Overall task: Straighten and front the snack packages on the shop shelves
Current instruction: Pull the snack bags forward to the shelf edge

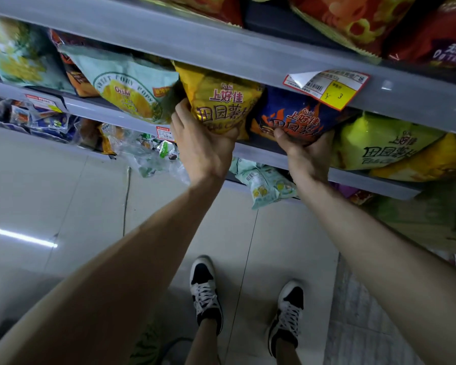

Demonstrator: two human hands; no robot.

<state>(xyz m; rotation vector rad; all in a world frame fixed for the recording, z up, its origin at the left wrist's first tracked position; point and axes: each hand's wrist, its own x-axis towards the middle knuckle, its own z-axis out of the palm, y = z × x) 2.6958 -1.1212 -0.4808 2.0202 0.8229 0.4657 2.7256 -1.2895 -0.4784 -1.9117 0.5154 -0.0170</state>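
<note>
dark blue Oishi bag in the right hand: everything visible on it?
The dark blue bag is a glossy, puffed pouch with orange flame art, an Oishi logo and red-orange Chinese lettering. It stands tilted on the middle shelf, front outward, its top hidden behind the upper rail's price label. The right hand grips its bottom edge, thumb on the front. The yellow bag overlaps its left side; a lime-green bag sits at its right.

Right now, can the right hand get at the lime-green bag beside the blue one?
Probably yes. The lime-green bag sits at the shelf front right beside the blue bag that the right hand grips, with nothing in front of it; the hand must let go first.
</note>
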